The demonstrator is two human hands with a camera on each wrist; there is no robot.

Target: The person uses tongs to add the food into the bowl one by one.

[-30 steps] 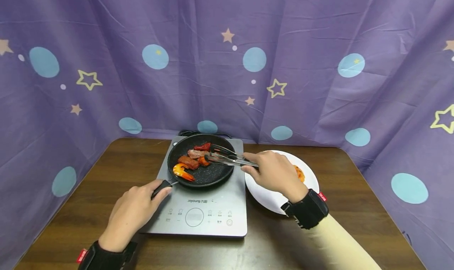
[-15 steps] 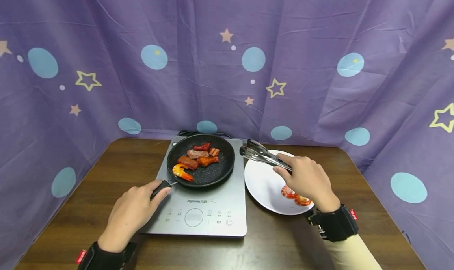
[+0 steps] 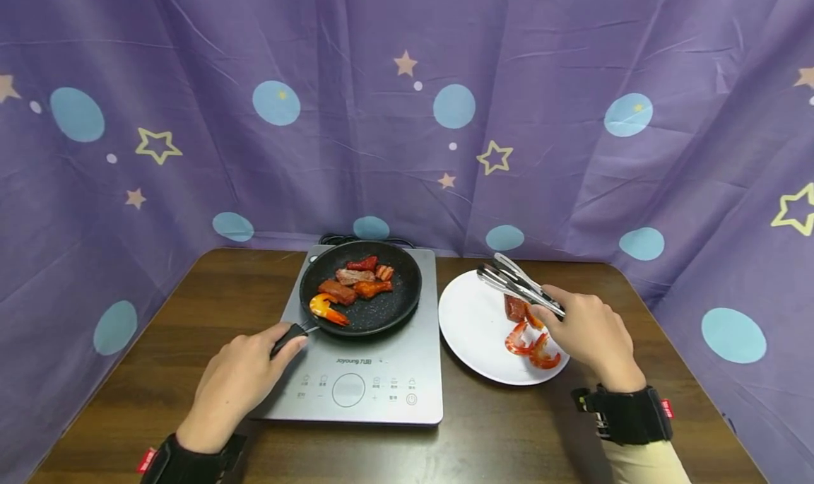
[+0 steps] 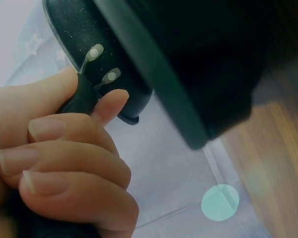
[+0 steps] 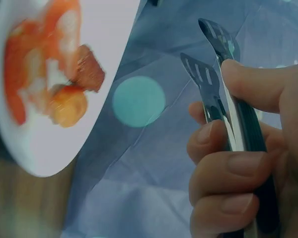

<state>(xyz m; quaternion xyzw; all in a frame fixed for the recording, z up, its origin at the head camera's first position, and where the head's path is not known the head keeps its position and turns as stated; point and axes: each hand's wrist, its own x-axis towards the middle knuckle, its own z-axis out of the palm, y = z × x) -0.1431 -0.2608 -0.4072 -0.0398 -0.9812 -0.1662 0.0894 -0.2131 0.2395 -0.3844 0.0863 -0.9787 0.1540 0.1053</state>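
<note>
My left hand (image 3: 244, 374) grips the black handle (image 3: 289, 339) of a frying pan (image 3: 375, 321). In the pan lie a shrimp (image 3: 323, 306), a drumstick (image 3: 372, 288) and several meat pieces (image 3: 355, 277). My right hand (image 3: 591, 328) holds metal tongs (image 3: 518, 282) over a white plate (image 3: 467, 328). The tong tips are apart with nothing between them, as the right wrist view also shows. Beneath them on the plate are a brown meat piece (image 3: 514, 309), two red shrimps (image 3: 543, 353) and an orange piece (image 3: 533, 318) partly hidden by the tongs.
The pan rests on a silver induction cooker (image 3: 407, 371) with touch controls at its front. Its black cable (image 3: 337, 239) lies behind it. A wooden table (image 3: 496, 434) carries everything. Behind hangs a purple curtain (image 3: 369, 138) with stars and dots.
My right hand has drawn the tongs from the pan rightward to above the plate. A striped meat piece and the drumstick in the pan are now uncovered. The left hand stays on the handle.
</note>
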